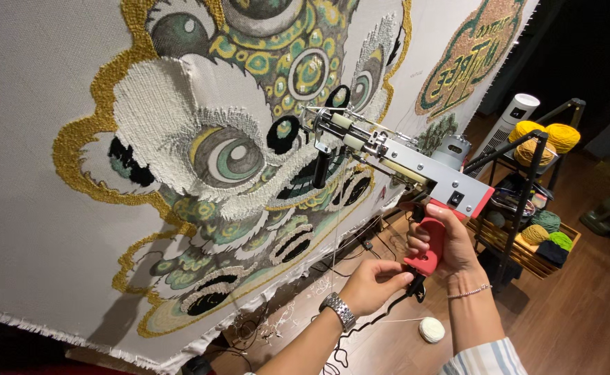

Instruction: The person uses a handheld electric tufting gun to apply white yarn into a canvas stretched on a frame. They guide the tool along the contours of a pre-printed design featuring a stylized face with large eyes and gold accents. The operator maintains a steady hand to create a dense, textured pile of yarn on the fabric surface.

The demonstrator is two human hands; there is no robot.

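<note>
My right hand (451, 239) grips the red handle of a grey tufting gun (416, 163), whose needle end points at the stretched white cloth (34, 229). The cloth carries a tufted lion-dance face (235, 160) in white, gold, green and black yarn. My left hand (371, 285), with a metal wristwatch, pinches a thin white thread just below the gun's handle, beside the black power cord. A second small tufted emblem (468, 55) sits on the cloth at the upper right.
A black metal rack (527, 187) to the right holds yellow, green and dark yarn cones. A white tower fan (510, 125) stands behind it. A white yarn ball (431, 329) and loose yarn scraps lie on the wooden floor, with cables under the frame.
</note>
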